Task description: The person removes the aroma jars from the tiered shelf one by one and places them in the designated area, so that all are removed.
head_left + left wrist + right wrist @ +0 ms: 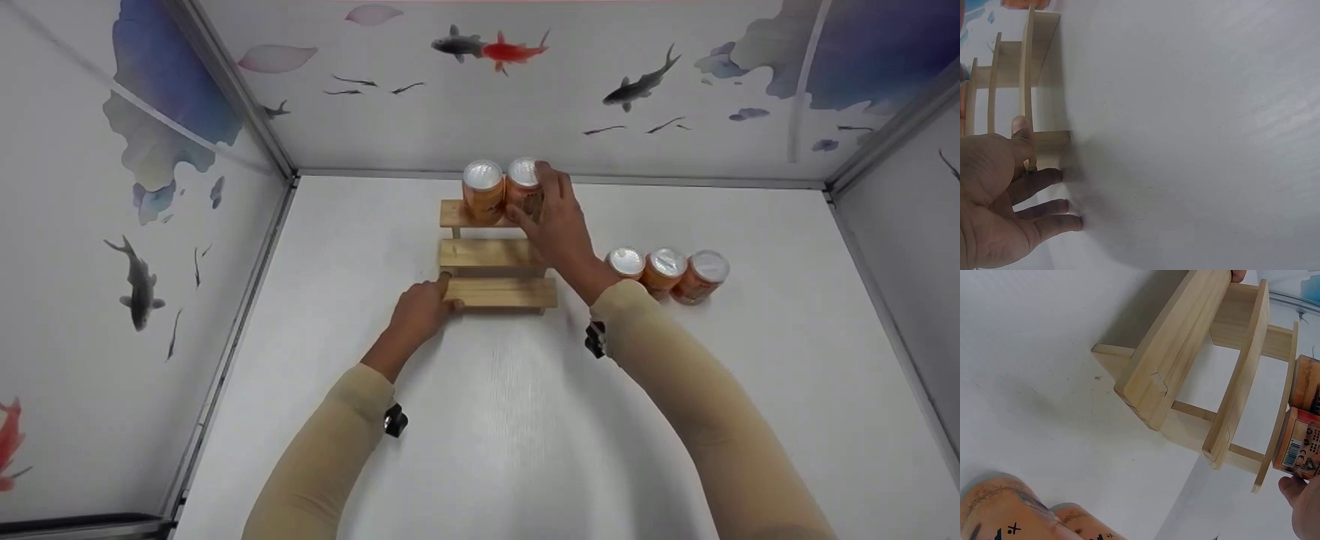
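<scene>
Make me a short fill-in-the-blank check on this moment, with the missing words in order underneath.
1. The wooden stand has ____ shelves.
2. The left hand grips the ____ shelf (top, middle or bottom).
3. In the head view, the right hand holds the ____ one (left or right) of the two cans at the top shelf.
4. On the table beside the stand are ____ more cans.

Missing words: three; bottom; right; three.
</scene>
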{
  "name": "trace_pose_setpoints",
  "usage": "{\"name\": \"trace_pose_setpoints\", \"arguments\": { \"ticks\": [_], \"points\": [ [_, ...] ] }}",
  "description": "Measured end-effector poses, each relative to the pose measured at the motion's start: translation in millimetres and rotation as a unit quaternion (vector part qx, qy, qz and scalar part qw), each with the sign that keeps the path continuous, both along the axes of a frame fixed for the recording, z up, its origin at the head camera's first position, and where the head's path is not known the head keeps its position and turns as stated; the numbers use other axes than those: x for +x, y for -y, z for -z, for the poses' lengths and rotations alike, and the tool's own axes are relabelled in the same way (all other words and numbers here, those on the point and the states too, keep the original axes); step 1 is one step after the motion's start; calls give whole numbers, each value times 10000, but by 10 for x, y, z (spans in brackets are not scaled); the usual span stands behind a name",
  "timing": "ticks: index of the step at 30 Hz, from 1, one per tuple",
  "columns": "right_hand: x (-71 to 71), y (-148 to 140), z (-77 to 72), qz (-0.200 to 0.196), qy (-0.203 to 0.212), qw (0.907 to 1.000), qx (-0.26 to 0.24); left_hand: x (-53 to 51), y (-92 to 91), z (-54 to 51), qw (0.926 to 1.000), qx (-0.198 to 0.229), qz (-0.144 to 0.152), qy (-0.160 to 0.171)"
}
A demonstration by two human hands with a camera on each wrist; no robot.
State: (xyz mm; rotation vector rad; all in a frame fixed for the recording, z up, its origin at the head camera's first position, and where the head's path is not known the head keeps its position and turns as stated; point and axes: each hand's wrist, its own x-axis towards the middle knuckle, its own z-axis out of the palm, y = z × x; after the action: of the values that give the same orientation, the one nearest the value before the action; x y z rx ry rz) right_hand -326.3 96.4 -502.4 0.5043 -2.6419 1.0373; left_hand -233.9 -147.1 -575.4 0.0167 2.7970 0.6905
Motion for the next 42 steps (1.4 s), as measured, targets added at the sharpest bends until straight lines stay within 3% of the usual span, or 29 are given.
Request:
{"name": "trace_pose_setpoints", "arguments": {
  "ticks": [8, 22, 31, 42],
  "points": [
    [-20, 41, 14, 68, 104, 9998, -152, 0, 0, -14, 10000, 44, -5, 29],
    [-24, 38, 44, -51, -181, 9994, -283, -7, 6, -15, 9998, -107, 171, -71],
    [4, 8, 38, -123, -334, 9990, -288, -19, -4, 0, 9999, -104, 121, -46],
    [15, -50, 72, -155, -867, 9959, -211, -19, 24, 4, 9999, -16, 137, -68]
  ]
}}
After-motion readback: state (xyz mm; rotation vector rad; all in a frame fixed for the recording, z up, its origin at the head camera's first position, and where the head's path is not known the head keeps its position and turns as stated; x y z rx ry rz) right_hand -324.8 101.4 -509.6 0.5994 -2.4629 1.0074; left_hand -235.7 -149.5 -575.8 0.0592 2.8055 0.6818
